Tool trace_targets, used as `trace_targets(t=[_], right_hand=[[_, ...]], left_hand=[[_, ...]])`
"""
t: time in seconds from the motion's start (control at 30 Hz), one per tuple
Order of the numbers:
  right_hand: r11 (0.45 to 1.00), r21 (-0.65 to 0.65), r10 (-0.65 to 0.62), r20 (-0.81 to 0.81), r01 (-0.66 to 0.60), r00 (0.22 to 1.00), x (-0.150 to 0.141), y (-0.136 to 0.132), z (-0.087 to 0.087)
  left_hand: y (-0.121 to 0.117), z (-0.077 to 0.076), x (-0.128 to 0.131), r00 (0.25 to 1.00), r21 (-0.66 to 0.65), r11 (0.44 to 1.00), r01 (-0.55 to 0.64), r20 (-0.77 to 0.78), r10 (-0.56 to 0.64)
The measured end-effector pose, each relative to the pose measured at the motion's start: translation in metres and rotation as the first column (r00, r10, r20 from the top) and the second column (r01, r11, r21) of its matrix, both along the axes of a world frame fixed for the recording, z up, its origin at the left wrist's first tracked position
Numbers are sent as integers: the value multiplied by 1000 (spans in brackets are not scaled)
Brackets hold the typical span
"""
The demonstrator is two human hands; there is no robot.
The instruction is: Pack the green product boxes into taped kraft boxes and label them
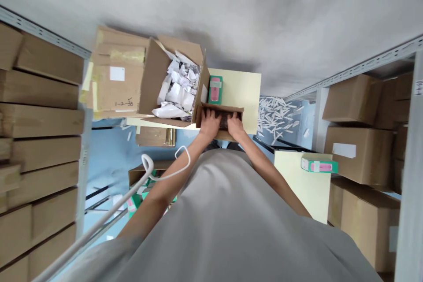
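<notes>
In front of my body, a small open cardboard box (228,108) stands at the near edge of the pale yellow tabletop (244,88). My left hand (210,125) reaches into its left part, fingers somewhat spread and pointing down. On the right side, my right hand (235,126) does likewise, with its fingers apart. Dark brown contents (224,120) show between the hands, too shadowed to name. The fingertips are partly hidden inside. Just beyond the box lies a green packet with a pink bottle picture (216,90).
Left of the small box, a large open carton (148,83) holds crumpled white paper (181,90). Flattened cardboard (119,81) lies further left. A white curved tube (99,220) crosses the lower left. Another green packet (319,166) sits on the right table. Shelves of cartons (42,119) flank both sides.
</notes>
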State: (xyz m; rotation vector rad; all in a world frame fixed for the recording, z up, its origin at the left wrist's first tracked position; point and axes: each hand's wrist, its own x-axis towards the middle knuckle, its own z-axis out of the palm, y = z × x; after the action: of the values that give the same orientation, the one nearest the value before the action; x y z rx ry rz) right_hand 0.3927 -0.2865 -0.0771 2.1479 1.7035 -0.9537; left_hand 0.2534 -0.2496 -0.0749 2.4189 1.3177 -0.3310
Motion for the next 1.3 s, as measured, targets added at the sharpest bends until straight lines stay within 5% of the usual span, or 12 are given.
trace_targets(t=[0.2,0.33,0.43,0.67,0.87,1.03,1.17,1.3], right_hand=[[996,-70,-55,-3,54,998,-8,5,11],[994,49,-97,-1,97,995,-6,-19,39],[960,145,-250,68,239,966,3,-35,50],[897,70,-442,100,437,892,17,-43,23],[821,84,-571,108,564,814,13,-80,8],[655,88,-755,102,750,647,9,-160,16],[408,142,-912,101,902,397,-7,-238,28],[179,203,-981,113,963,159,-29,-308,41]], left_hand=[[8,-15,2,992,-209,978,-16,-129,-12],[25,-25,8,991,-263,964,-46,-131,12],[24,-21,5,996,-250,968,-22,-91,-1],[0,9,-34,985,-83,989,121,131,-110],[-13,19,-62,936,-5,998,59,348,-53],[-28,11,-58,864,-38,992,118,496,-84],[-50,1,-35,798,-93,945,313,565,-209],[-82,-6,6,707,-162,831,532,625,-331]])
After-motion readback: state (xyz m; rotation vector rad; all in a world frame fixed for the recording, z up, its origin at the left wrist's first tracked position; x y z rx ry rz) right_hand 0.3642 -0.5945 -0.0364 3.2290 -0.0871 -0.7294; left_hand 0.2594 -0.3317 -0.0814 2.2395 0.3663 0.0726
